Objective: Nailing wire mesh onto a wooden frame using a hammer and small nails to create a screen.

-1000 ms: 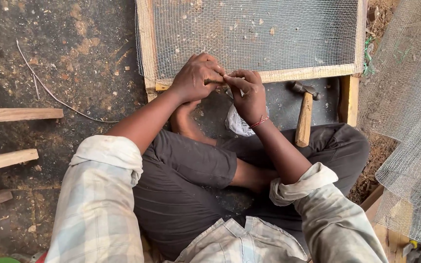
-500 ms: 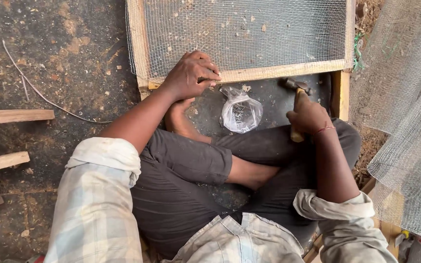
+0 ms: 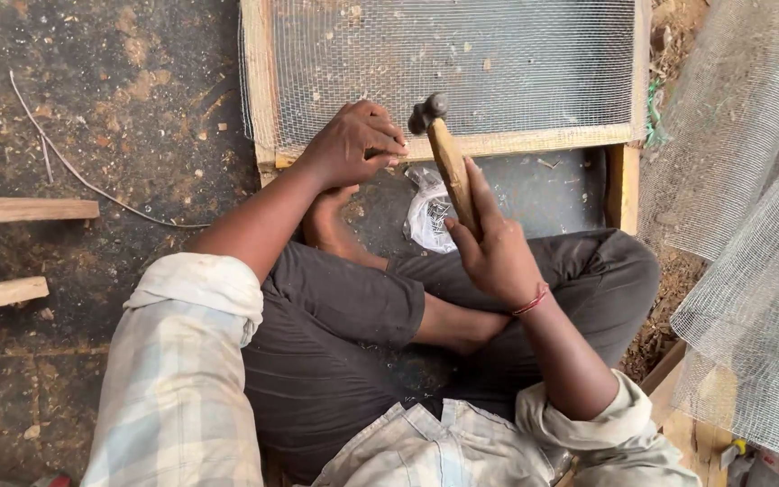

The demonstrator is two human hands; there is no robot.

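I sit cross-legged on the ground before a wooden frame (image 3: 534, 142) covered with wire mesh (image 3: 462, 63). My left hand (image 3: 353, 144) rests on the frame's near rail with its fingertips pinched together; whatever they pinch is too small to tell. My right hand (image 3: 493, 248) grips the wooden handle of a hammer (image 3: 448, 167). The hammer's metal head is raised just above the rail, close to my left fingertips. A small clear plastic bag (image 3: 427, 212) lies on the ground between my knees and the frame.
Loose rolls of wire mesh (image 3: 750, 225) hang at the right. Wooden strips (image 3: 24, 209) lie at the left, with a thin wire (image 3: 74, 171) curling across the dark ground. A short upright wooden piece (image 3: 622, 185) stands by the frame's right corner.
My right hand left my left hand, reached right to the hammer lying by the frame, picked it up and brought its head over the rail. My left hand stayed on the rail.
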